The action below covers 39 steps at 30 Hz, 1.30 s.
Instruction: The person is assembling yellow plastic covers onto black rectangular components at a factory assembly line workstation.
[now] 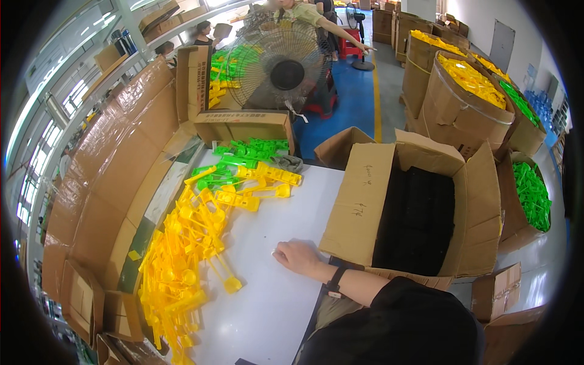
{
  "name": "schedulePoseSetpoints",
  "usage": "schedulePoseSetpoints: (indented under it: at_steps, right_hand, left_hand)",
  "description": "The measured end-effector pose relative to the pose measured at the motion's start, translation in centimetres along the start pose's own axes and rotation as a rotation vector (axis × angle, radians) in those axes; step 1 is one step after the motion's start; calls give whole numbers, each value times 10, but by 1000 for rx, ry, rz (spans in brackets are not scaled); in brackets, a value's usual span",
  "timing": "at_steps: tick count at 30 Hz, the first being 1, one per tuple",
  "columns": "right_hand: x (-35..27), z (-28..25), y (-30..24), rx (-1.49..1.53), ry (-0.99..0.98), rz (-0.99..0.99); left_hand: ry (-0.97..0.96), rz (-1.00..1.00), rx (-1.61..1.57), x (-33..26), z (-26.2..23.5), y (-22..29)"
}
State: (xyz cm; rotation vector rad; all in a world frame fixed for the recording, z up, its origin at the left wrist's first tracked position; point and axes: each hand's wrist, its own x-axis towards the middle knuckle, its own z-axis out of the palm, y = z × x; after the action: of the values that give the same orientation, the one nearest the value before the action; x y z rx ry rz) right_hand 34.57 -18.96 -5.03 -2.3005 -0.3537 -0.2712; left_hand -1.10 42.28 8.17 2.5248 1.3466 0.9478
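Observation:
My right hand (296, 257) rests on the white tabletop (267, 304), its fingers curled in. Whether anything is inside them is hidden; a tiny pale spot shows at the fingertips. A dark band with a buckle circles that wrist. To the hand's left spreads a heap of yellow plastic parts (182, 255) with thin stems and round, cup-like ends. One yellow piece (231, 284) sticks out of the heap toward the hand, apart from it. Beyond the heap lie green plastic parts (252, 148). My left hand is out of the picture.
An open carton (350, 204) with black contents stands right of the table. Cardboard walls (115, 182) line the left side. A large fan (287, 75) stands at the far end, with a person (304, 13) behind it. Bins of yellow parts (468, 79) and green parts (531, 194) stand at right.

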Motion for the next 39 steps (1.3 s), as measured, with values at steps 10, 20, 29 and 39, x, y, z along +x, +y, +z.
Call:
schedulePoseSetpoints:
  at_steps: [10, 20, 29, 39]
  right_hand:
    - [0, -1, 0, -6, -8, 2]
    - [0, 3, 1, -17, -1, -16]
    - [0, 4, 4, 12, -27, 8]
    - [1, -3, -4, -29, -23, -10]
  left_hand:
    - [2, -6, 11, -1, -1, -4]
    - [2, -12, 13, -4, -1, -11]
    - [13, -22, 26, -8, -11, -18]
    - [31, -37, 39, -12, -16, -27]
